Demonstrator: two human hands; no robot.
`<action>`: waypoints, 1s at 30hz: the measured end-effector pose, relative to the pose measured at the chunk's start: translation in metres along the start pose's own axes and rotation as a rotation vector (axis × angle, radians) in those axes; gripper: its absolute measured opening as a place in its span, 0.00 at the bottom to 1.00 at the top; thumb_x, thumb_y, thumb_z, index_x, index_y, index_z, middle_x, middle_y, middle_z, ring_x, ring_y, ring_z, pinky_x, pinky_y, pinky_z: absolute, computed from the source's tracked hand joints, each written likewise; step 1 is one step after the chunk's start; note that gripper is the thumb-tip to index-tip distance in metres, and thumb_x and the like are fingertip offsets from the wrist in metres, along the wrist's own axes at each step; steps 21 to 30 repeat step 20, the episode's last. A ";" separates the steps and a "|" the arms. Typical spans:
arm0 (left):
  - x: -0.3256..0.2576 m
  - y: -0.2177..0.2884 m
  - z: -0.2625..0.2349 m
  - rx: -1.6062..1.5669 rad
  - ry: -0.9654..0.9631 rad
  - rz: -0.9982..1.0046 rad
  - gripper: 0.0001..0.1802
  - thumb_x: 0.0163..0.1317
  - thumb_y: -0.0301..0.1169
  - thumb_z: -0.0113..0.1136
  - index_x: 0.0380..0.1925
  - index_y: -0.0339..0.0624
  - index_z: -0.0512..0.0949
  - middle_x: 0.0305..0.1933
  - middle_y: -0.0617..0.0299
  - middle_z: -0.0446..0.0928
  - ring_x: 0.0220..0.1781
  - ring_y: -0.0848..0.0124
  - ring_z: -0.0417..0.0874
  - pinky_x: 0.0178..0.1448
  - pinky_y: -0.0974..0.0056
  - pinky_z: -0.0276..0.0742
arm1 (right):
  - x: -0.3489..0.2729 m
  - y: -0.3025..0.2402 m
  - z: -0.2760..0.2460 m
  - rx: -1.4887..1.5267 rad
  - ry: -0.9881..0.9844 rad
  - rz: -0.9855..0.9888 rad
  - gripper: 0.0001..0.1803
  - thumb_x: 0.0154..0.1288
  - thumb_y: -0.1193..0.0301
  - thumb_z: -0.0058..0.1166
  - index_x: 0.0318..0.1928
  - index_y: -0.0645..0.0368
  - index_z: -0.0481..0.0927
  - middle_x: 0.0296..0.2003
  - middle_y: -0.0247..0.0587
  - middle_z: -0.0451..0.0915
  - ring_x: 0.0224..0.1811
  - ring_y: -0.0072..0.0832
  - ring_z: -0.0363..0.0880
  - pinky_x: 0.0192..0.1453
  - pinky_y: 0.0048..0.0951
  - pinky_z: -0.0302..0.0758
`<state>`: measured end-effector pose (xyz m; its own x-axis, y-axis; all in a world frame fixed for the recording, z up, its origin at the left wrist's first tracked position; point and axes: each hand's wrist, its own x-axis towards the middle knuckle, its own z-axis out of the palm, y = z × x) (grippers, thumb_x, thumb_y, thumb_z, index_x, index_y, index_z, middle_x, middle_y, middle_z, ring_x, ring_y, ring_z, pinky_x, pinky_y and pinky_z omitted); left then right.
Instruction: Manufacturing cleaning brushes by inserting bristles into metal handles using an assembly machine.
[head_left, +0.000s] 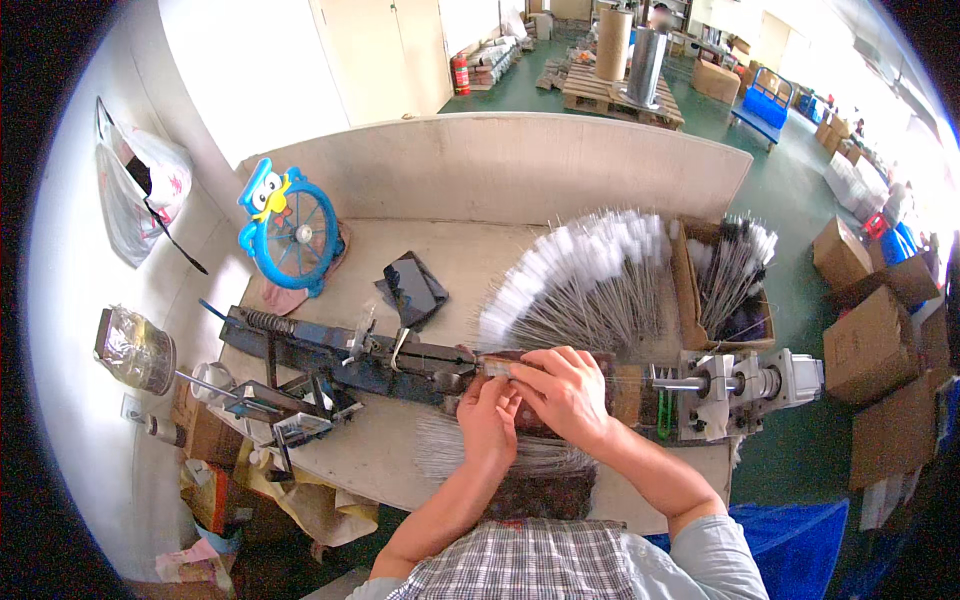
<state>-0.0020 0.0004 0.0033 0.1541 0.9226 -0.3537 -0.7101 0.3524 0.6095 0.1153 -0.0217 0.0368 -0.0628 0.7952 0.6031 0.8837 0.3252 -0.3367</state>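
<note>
My left hand (488, 425) and my right hand (568, 392) meet over the middle of a long bench machine (415, 365). Both have their fingers closed at a small whitish piece (496, 368) beside the machine's dark metal head; the fingers hide most of it, and its kind is unclear. Thin wires run from beside my right hand toward a steel spindle (680, 384) on the right. Beyond my hands, white-tipped wire brushes (585, 270) lie fanned out. A bundle of straight thin wires (445, 450) lies on the near side, partly under my forearms.
At the right, a cardboard box (688, 285) holds black and white brushes (735, 265). A blue cartoon-shaped fan (300, 235) and a black flat object (412, 290) are at the back left. A raised board (500, 165) edges the table's far side. Green springs (664, 412) hang near the spindle.
</note>
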 end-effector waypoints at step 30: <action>0.004 -0.002 -0.004 -0.055 -0.013 0.002 0.03 0.58 0.26 0.56 0.30 0.39 0.72 0.36 0.63 0.75 0.39 0.73 0.77 0.46 0.68 0.74 | 0.002 0.000 0.014 0.067 0.006 0.036 0.14 0.49 0.67 0.58 0.40 0.51 0.81 0.37 0.29 0.78 0.39 0.29 0.76 0.44 0.32 0.69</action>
